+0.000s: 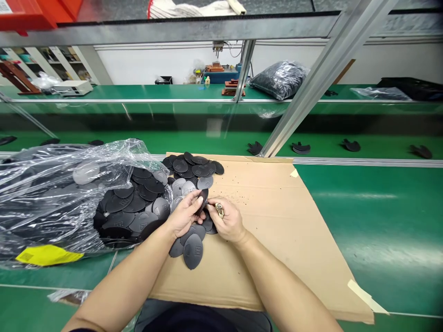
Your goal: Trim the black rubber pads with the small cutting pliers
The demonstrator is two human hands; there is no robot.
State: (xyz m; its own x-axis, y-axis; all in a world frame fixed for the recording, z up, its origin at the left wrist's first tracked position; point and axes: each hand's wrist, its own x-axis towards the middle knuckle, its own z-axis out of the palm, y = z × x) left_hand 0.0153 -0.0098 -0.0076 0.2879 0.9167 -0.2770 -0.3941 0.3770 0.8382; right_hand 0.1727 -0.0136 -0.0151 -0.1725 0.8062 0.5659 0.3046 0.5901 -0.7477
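Observation:
Over the cardboard sheet, my left hand (182, 217) grips a black oval plastic piece (204, 199), tilted up on its edge between thumb and fingers. My right hand (229, 222) is closed around a small brass-coloured hand tool (219, 210). The tool's working end points toward the piece's edge; whether it touches cannot be made out. Below my hands, several loose oval pieces (193, 251) lie on the cardboard. Another heap of oval pieces (199, 167) sits beyond them. At the left, a clear plastic bag (51, 193) spills more such pieces (133, 207) from its mouth.
The cardboard sheet (277, 240) lies on a green bench (374, 207), with dark crumbs near its middle. A slanted metal post (311, 87) rises behind it. Black parts (301, 148) sit spaced along a green strip. A shelf rail (194, 28) crosses above.

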